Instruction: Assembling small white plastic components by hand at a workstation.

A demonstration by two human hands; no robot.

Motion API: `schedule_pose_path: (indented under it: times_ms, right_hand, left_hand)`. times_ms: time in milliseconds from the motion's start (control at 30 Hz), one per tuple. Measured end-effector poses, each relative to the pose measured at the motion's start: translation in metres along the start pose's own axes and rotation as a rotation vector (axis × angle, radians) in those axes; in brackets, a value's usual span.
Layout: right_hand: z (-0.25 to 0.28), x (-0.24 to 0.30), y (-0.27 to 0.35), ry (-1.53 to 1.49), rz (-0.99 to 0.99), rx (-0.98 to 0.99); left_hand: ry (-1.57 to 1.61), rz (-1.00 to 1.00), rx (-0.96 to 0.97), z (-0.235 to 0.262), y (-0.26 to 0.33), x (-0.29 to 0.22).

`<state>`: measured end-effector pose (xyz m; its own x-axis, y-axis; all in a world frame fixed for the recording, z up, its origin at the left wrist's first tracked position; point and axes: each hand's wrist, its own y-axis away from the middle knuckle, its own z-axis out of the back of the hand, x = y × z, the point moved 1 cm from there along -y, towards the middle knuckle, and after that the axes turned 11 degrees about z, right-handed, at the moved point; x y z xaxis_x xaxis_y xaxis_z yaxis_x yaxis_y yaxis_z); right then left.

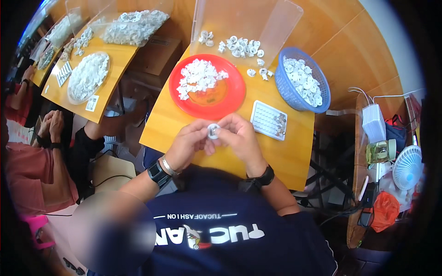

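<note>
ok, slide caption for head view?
Left hand and right hand hold a small round white part above a yellow wooden table, near a round red plate.

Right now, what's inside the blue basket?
The blue basket holds a heap of round white parts. Only the upper pieces show; the ones underneath and the bottom are covered.

Your shirt point(285, 244) was dark blue with white print. Your counter point(294, 161) was of yellow wood colour, your plate point(239, 94) was red, and your basket point(289, 97) was blue with a pattern of small holes. Your round piece point(212, 131) was white with a dark middle.
</note>
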<state>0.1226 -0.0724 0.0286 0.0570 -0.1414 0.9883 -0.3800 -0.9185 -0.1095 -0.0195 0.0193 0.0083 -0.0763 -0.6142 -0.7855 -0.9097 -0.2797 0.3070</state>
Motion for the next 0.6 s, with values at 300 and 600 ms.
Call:
schedule_pose_path:
  times_ms: [300,600]
  right_hand:
    - [0.005,0.008,-0.032,0.563,0.243,0.041]
    - [-0.022,0.020,-0.045,0.405,0.147,0.150]
  left_hand:
    - [0.286,-0.071,-0.009,0.021,0.000,0.004]
    - [0.264,-0.213,-0.102,0.029,0.015,-0.010]
